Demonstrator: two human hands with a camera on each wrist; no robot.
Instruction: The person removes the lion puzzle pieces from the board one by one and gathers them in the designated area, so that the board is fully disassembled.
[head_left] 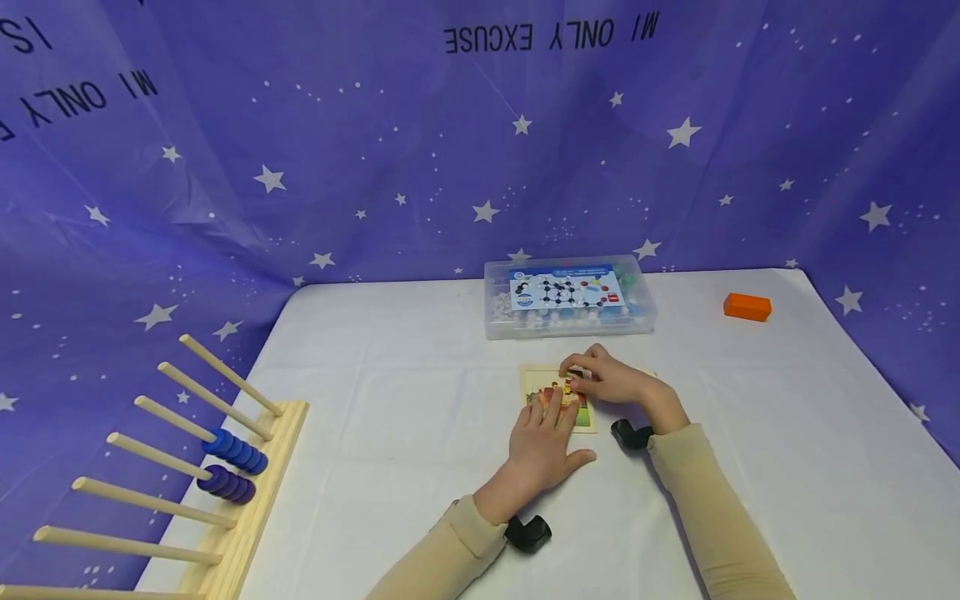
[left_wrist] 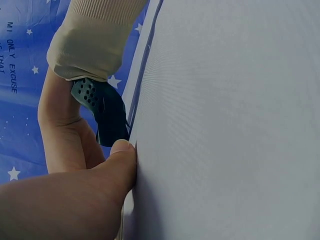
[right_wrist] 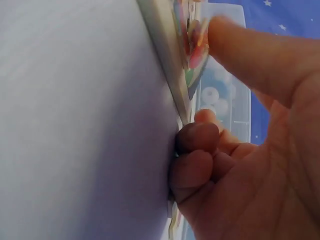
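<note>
The left hand [head_left: 538, 446] lies spread across the picture puzzle [head_left: 543, 381], well inside the tabletop [head_left: 390, 417]'s far and right edges; the right hand [head_left: 611, 379] bends over its far-right corner, grip unclear. Backdrop [head_left: 420, 133] reads "MI ONLY EXCUSE".

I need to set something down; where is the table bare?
Bare table lies between the bead rack and left hand, and in front of the orange block. Crowded: the puzzle, with that hand and right hand on it, the box beyond.
</note>
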